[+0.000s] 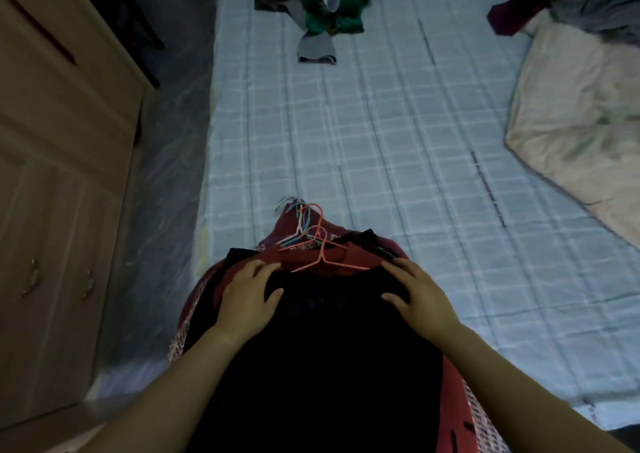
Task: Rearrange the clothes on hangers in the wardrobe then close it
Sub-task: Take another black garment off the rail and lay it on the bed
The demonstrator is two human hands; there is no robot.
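Note:
A stack of clothes on hangers lies on the mattress (381,133) right in front of me. On top is a black garment (322,341) over dark red clothes (298,255). A pink wire hanger (320,244) sticks out at the top, with several other coloured hanger hooks (294,206) behind it. My left hand (247,296) rests on the black garment's left shoulder, fingers spread. My right hand (417,293) lies on its right shoulder, fingers spread too. The wardrobe (52,175) stands at the left, its lower doors closed.
A heap of green, grey and patterned clothes (325,5) lies at the far end of the mattress. A beige blanket (581,133) and dark red cloth (512,12) lie at the right. Plastic-covered floor (166,175) runs between wardrobe and mattress.

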